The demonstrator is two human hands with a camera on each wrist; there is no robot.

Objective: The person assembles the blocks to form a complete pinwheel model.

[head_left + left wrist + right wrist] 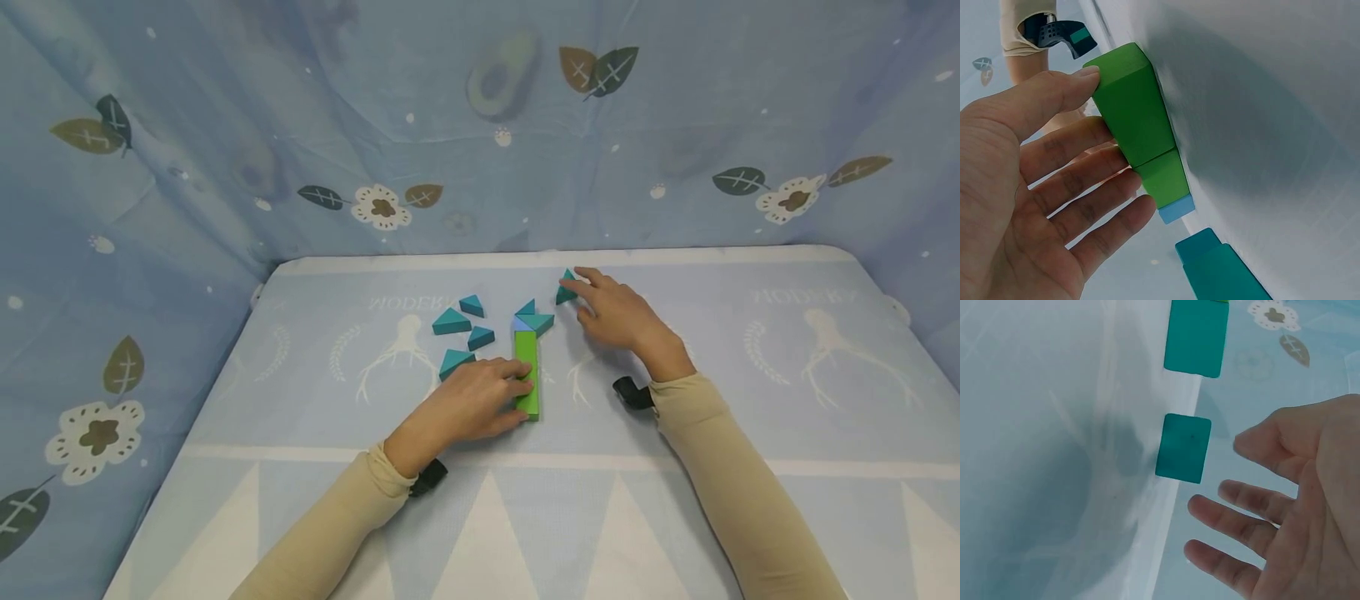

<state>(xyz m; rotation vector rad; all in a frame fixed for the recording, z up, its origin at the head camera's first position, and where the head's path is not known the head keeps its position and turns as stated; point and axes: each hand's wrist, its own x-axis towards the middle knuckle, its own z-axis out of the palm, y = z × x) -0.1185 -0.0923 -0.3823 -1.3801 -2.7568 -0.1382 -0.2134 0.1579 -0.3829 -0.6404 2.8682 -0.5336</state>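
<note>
My left hand (480,398) lies along the left side of two green blocks (1132,112) set end to end, its extended fingertips and thumb touching them. Beyond their far end is a small light blue piece (521,324), with a teal triangle block (540,322) beside it and a smaller teal triangle (528,307) behind. Farther back on the right, my right hand (615,312) hovers by a lone teal triangle block (564,292); its fingers are spread and relaxed. In the right wrist view, a gap shows between those fingers and the teal block (1184,449).
Several loose teal triangle blocks (451,322) lie left of the green blocks, one right behind the left hand. The table (300,425) wears a patterned cloth, and a printed curtain (450,125) hangs behind its far edge. Black wrist cameras (632,393) sit under both wrists.
</note>
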